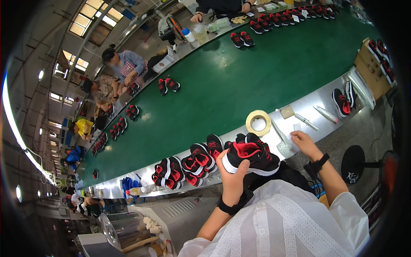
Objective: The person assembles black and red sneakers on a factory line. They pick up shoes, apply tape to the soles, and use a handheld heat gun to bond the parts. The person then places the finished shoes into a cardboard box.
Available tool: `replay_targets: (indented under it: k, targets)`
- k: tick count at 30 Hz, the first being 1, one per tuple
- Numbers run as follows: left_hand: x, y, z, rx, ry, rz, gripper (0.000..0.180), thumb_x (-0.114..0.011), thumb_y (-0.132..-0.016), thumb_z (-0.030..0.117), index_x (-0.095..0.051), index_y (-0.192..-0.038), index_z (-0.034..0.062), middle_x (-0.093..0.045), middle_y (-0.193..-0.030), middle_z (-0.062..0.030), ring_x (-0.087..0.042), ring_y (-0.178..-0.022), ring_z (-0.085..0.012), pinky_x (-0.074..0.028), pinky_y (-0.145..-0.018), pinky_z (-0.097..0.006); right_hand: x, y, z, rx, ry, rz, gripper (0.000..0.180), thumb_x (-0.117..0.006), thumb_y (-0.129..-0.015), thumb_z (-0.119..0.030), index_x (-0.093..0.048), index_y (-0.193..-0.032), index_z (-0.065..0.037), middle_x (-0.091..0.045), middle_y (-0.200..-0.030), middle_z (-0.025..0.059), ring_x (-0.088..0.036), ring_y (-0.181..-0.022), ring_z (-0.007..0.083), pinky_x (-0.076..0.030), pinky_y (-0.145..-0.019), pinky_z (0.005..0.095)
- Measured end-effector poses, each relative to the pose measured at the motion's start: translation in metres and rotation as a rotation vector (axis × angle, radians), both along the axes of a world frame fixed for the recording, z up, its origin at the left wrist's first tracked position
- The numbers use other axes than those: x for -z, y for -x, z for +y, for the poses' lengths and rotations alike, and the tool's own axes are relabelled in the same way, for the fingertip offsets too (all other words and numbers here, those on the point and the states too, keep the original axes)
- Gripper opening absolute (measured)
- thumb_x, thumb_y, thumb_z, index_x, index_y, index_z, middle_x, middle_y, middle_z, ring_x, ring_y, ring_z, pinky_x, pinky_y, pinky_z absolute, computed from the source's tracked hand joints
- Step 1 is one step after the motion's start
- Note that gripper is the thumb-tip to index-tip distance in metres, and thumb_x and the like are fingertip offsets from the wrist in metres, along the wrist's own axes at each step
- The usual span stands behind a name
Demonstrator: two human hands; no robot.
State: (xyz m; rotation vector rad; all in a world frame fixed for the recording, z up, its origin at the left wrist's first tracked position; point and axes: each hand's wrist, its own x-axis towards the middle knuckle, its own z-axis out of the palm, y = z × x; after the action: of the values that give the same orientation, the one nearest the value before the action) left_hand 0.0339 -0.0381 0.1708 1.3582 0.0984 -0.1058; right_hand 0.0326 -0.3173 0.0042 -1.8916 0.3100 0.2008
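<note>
- Head view: the left hand (231,183) grasps a black-and-red shoe (263,160) by its left end, thumb along the near side; the shoe sits up and to the right of that palm, between the two hands.
- Right hand (302,143) holds no shoe; its fingertips are beside a small pale square (296,127), and whether they pinch it I cannot tell.
- Likeliest trouble: the shoe could tip or slip, since one hand alone carries it and its far end has no visible grip on it.
- Swinging it leftward might knock the clustered shoes (201,157) just left of the left hand, because they crowd together on the desk (325,96).
- Right fingers may drag the patterned strip (280,133), just left of them, if they close carelessly so near it.
- Left forearm slants up and rightward from the lower edge, black wristband (233,204) below the hand, fingers wrapped behind the shoe.
- Right forearm leans up and leftward from a bent elbow, the hand ahead of its dark wrist strap (317,165), fingers curled toward the thumb.
</note>
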Motion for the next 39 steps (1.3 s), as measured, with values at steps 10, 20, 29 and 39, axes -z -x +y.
replay_targets:
  k: [10,20,29,39]
  targets:
    - [-0.013,0.008,0.002,0.374,0.224,-0.099,0.071,-0.052,-0.079,0.0,-0.015,-0.139,0.0058,-0.037,-0.133,-0.0145,-0.038,-0.126,-0.023,-0.03,-0.106,-0.037,-0.149,0.012,0.071,-0.099,-0.448,-0.337,0.066,-0.079,-0.063,-0.011,-0.053,-0.124,-0.007,-0.051,-0.118,0.0082,-0.05,-0.109,0.0197,-0.039,-0.096,0.0311]
    - [-0.026,0.016,0.011,0.547,0.268,-0.048,0.069,-0.051,-0.086,0.016,-0.011,-0.141,0.0041,-0.037,-0.135,-0.0188,-0.053,-0.114,-0.0301,-0.046,-0.093,-0.04,-0.189,0.006,0.056,-0.236,-0.179,-0.527,0.058,-0.082,-0.059,-0.015,-0.061,-0.112,-0.006,-0.055,-0.109,0.0079,-0.052,-0.107,0.023,-0.039,-0.095,0.0327]
    - [-0.024,0.021,0.012,0.419,0.173,0.01,0.068,-0.054,-0.083,0.024,-0.02,-0.138,0.0025,-0.041,-0.134,-0.0194,-0.052,-0.116,-0.0339,-0.05,-0.089,-0.046,-0.188,0.007,0.061,-0.243,-0.125,-0.49,0.055,-0.081,-0.061,-0.017,-0.062,-0.111,-0.006,-0.056,-0.106,0.0083,-0.055,-0.102,0.0223,-0.042,-0.092,0.0323]
    - [-0.026,0.019,0.017,0.465,0.286,0.197,0.054,-0.038,-0.087,0.01,-0.017,-0.137,0.0039,-0.04,-0.134,-0.0165,-0.05,-0.118,-0.0282,-0.049,-0.091,-0.045,-0.188,0.013,0.062,-0.226,-0.017,-0.37,0.049,-0.078,-0.066,-0.026,-0.062,-0.108,-0.005,-0.059,-0.097,0.0115,-0.058,-0.093,0.0243,-0.045,-0.084,0.0324]
